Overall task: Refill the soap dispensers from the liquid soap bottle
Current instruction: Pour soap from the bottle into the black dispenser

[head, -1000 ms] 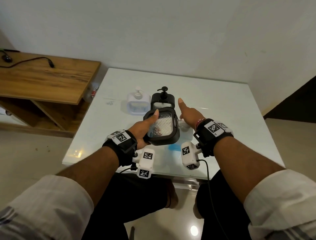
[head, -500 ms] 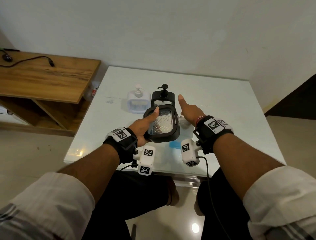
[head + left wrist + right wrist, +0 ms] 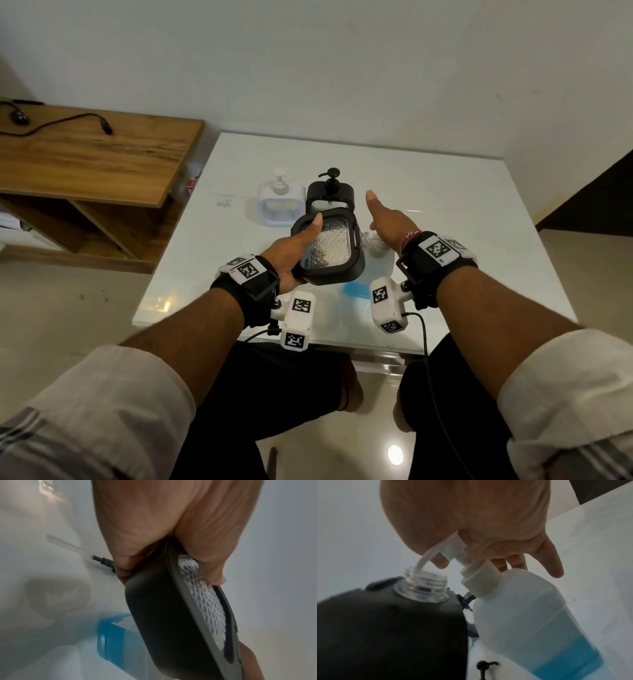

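Note:
My left hand (image 3: 301, 250) grips a black soap dispenser (image 3: 329, 253) with a clear textured window and holds it tilted above the table. Its pump is off, and the open threaded neck (image 3: 426, 582) points right. Beside it stands the translucent liquid soap bottle (image 3: 375, 270), its lower part holding blue soap (image 3: 573, 655). My right hand (image 3: 387, 222) rests palm-down on the bottle's white pump head (image 3: 452, 547) with fingers straight. The pump's spout reaches into the dispenser's neck. In the left wrist view the dispenser (image 3: 163, 615) hides most of the bottle (image 3: 116, 635).
A white dispenser (image 3: 281, 200) and a second black dispenser (image 3: 330, 195), both with pumps on, stand behind on the white table (image 3: 445, 205). A loose pump with its tube (image 3: 102, 561) lies on the table. A wooden shelf unit (image 3: 85, 154) stands to the left.

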A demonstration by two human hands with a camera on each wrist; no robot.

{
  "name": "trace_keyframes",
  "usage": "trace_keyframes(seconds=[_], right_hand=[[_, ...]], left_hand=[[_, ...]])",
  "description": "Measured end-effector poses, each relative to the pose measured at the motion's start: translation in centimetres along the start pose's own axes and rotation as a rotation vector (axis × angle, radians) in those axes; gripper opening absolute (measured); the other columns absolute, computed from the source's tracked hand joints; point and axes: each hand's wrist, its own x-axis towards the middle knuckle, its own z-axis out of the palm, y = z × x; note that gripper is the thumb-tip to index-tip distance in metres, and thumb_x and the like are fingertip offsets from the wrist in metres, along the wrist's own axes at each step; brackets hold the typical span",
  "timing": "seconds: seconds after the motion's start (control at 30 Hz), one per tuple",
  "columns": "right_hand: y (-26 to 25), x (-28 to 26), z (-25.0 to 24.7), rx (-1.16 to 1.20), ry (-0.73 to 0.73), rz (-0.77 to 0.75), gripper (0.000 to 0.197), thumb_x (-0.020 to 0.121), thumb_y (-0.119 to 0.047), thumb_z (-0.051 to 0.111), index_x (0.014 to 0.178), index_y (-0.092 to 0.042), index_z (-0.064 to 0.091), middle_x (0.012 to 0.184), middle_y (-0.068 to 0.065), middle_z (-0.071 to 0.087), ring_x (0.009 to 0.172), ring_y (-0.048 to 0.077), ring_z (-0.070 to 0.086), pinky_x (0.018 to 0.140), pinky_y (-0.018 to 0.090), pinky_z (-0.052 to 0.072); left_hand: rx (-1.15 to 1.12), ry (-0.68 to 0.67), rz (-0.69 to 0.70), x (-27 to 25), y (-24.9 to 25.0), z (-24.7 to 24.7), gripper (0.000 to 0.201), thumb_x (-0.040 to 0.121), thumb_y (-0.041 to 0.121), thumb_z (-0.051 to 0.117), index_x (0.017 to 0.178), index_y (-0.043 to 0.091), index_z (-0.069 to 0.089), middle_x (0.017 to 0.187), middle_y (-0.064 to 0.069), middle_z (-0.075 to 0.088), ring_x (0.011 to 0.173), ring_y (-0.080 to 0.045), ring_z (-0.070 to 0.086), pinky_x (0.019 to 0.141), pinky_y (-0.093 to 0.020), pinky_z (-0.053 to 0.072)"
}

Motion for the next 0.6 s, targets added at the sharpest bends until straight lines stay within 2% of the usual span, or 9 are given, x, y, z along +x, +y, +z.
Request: trace_keyframes(seconds=[0.07,0.13,0.23,0.37,0.43,0.5,0.57,0.6], right_hand=[[0.02,0.12,0.55,-0.047,-0.020,0.007,0.080,0.097,-0.066,0.019,0.127,-0.003,0.059,0.136,0.016,0.054,0.120,0.030,0.051,0.098,0.035,0.033],[0.12,0.04,0.73,-0.081,-0.022,0.006,0.081,0.096,-0.067,0.019,0.127,-0.003,0.059,0.136,0.016,0.054,0.120,0.031,0.051,0.096,0.035,0.033],[0.25,-0.06,0.18,-0.017,-0.025,-0.003,0.083,0.096,-0.067,0.018,0.133,-0.002,0.054,0.142,0.017,0.049,0.127,0.031,0.047,0.105,0.037,0.031],[0.04,-0.23,0.01,0.015,-0.024,-0.022,0.084,0.096,-0.067,0.016,0.130,-0.001,0.055,0.141,0.017,0.050,0.127,0.029,0.047,0.105,0.036,0.030],[-0.15,-0.22,0.23,-0.002,-0.017,-0.018,0.083,0.096,-0.067,0.018,0.132,-0.002,0.055,0.141,0.017,0.050,0.127,0.030,0.047,0.103,0.036,0.031],[-0.14,-0.06,0.41,-0.055,-0.015,-0.006,0.081,0.096,-0.067,0.020,0.130,-0.003,0.057,0.139,0.016,0.052,0.123,0.030,0.050,0.098,0.035,0.032],[0.09,0.04,0.37,-0.074,-0.004,-0.001,0.082,0.095,-0.069,0.021,0.130,-0.004,0.057,0.139,0.015,0.053,0.122,0.030,0.050,0.100,0.037,0.033],[0.13,0.08,0.19,-0.053,-0.005,-0.004,0.082,0.095,-0.068,0.020,0.130,-0.004,0.057,0.139,0.015,0.052,0.124,0.030,0.049,0.102,0.038,0.032]], left_hand=[[0.005,0.008,-0.007,0.10,0.05,0.13,0.066,0.084,0.048,0.070,0.139,0.012,0.061,0.128,-0.011,0.072,0.119,-0.029,0.068,0.099,-0.046,0.055],[0.001,-0.002,-0.015,0.04,-0.07,0.31,0.053,0.094,0.046,0.064,0.135,0.012,0.063,0.124,-0.010,0.073,0.113,-0.027,0.071,0.095,-0.044,0.056],[0.004,-0.015,-0.014,-0.27,-0.15,0.58,0.040,0.098,0.044,0.059,0.122,0.013,0.068,0.115,-0.009,0.076,0.101,-0.024,0.074,0.090,-0.042,0.057],[0.019,0.000,-0.007,-0.39,-0.05,0.32,0.052,0.091,0.048,0.065,0.131,0.013,0.065,0.125,-0.010,0.073,0.115,-0.027,0.069,0.096,-0.044,0.055],[0.025,0.007,-0.004,-0.33,0.05,0.33,0.053,0.093,0.048,0.064,0.133,0.013,0.064,0.126,-0.010,0.072,0.119,-0.028,0.068,0.097,-0.044,0.055],[0.023,0.010,-0.008,-0.24,0.01,0.34,0.051,0.095,0.047,0.062,0.133,0.013,0.064,0.125,-0.010,0.073,0.114,-0.026,0.070,0.093,-0.043,0.058],[0.032,0.010,-0.007,-0.41,-0.08,0.44,0.050,0.095,0.048,0.062,0.132,0.014,0.065,0.121,-0.009,0.075,0.105,-0.024,0.074,0.084,-0.040,0.062],[0.037,0.010,-0.001,-0.48,-0.05,0.53,0.053,0.093,0.049,0.063,0.132,0.014,0.065,0.121,-0.009,0.075,0.105,-0.025,0.074,0.084,-0.040,0.061]])
